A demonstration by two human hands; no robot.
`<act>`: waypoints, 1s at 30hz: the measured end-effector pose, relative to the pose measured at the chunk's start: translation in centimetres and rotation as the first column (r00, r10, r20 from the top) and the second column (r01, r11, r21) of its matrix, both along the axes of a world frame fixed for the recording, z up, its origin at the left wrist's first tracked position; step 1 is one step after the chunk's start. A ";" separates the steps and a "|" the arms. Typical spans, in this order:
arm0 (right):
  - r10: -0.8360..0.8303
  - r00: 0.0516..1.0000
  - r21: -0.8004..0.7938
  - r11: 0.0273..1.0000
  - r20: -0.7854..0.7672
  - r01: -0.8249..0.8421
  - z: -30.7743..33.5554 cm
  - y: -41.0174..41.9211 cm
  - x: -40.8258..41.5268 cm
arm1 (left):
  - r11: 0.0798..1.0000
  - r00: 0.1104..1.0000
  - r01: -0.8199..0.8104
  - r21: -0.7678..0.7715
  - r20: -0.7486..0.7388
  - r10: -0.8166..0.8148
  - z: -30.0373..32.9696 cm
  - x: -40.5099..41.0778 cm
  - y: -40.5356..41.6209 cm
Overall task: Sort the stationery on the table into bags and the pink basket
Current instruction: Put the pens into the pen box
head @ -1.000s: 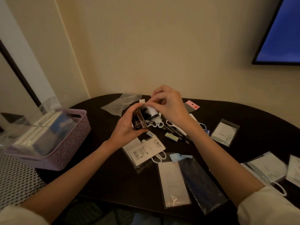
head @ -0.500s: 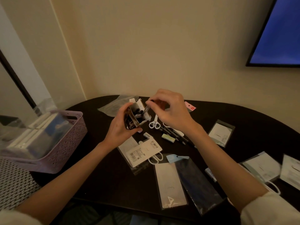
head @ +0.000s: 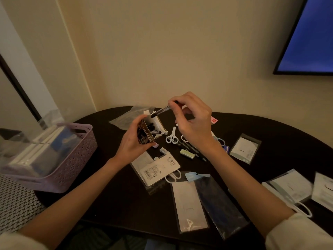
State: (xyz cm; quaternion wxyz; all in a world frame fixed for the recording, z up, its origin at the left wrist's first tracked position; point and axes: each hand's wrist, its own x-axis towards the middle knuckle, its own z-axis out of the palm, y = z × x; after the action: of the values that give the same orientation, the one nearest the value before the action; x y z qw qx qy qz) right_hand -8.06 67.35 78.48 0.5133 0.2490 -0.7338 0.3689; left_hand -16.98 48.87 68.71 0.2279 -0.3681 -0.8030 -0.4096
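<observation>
My right hand (head: 193,123) pinches a dark pen (head: 161,111), tip at the mouth of the small open box (head: 151,130) gripped in my left hand (head: 134,141); more dark pens inside. Pink basket (head: 72,159) holds flat packets at the table's (head: 111,199) left edge

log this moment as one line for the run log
left hand: holds small box | right hand: pinches pen, tip at box mouth | pink basket: left table edge

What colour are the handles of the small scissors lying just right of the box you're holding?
White, on the small scissors; head view, the only one, shows them.
</observation>
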 end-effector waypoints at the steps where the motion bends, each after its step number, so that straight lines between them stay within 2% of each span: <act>1: 0.010 1.000 0.007 1.000 0.021 -0.010 -0.2 -0.1 -0.1 | 1.000 1.000 0.005 0.003 -0.006 -0.005 0.0 0.1 0.0; 7: 0.011 0.994 0.080 0.997 0.112 -0.020 -1.3 -0.9 -1.0 | 0.997 0.997 0.067 0.025 -0.052 -0.065 0.5 0.8 0.4; 12: -0.078 0.940 0.119 0.992 0.331 0.040 -2.2 -1.0 -1.8 | 0.997 0.996 0.083 -0.005 -0.040 -0.083 0.8 0.8 0.5; 18: -0.233 0.916 0.259 0.954 0.326 0.150 -1.9 -1.0 -2.3 | 0.996 0.995 0.081 -0.033 -0.058 -0.083 1.0 1.0 0.5; 23: -0.271 0.882 0.357 0.925 0.386 0.128 -1.8 -1.2 -2.3 | 0.997 0.993 0.074 -0.038 -0.085 -0.077 1.4 1.4 0.8; 26: -0.189 0.882 0.306 0.951 0.431 0.054 -1.8 -1.1 -2.1 | 0.997 0.995 0.063 -0.040 -0.078 -0.066 1.2 1.2 0.6; 30: -0.024 0.924 0.161 0.986 0.382 -0.041 -1.9 -0.5 -1.3 | 0.999 0.998 0.029 -0.015 -0.052 -0.030 0.5 0.4 -0.2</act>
State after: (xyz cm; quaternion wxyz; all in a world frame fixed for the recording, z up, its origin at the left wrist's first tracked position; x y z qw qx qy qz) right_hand -9.36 66.89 76.55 0.3363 0.2173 -0.8468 0.3502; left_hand -16.54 48.62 69.19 0.2401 -0.3919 -0.7941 -0.3976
